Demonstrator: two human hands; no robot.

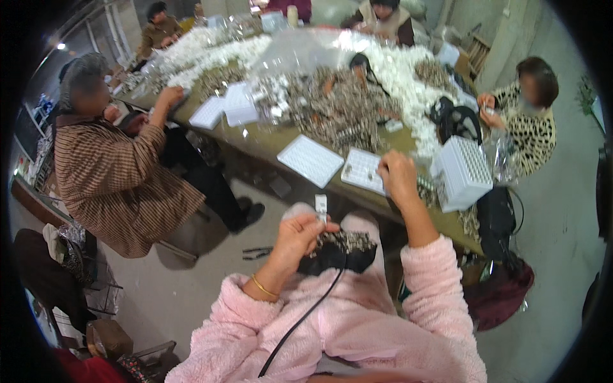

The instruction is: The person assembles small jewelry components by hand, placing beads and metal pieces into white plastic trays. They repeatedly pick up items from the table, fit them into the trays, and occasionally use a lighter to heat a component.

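Note:
Over my lap, my left hand (299,237) pinches a small white rectangular piece (321,204) that stands up from the fingertips. Just beyond it, on a black cloth or bag (345,258) across my thighs, lies a heap of small metal parts (350,240). My right hand (399,177) reaches to the table edge, fingers curled down at a white tray (361,167) with a few small dark parts in it. What those fingertips hold, if anything, is hidden. Left of that tray lies another white gridded tray (311,161).
A large pile of metal parts (335,105) covers the table's middle, with white pieces (408,89) around it. Stacked white trays (461,172) stand at right. A person in a checked jacket (115,185) sits left, another in a spotted top (530,137) right; others work beyond.

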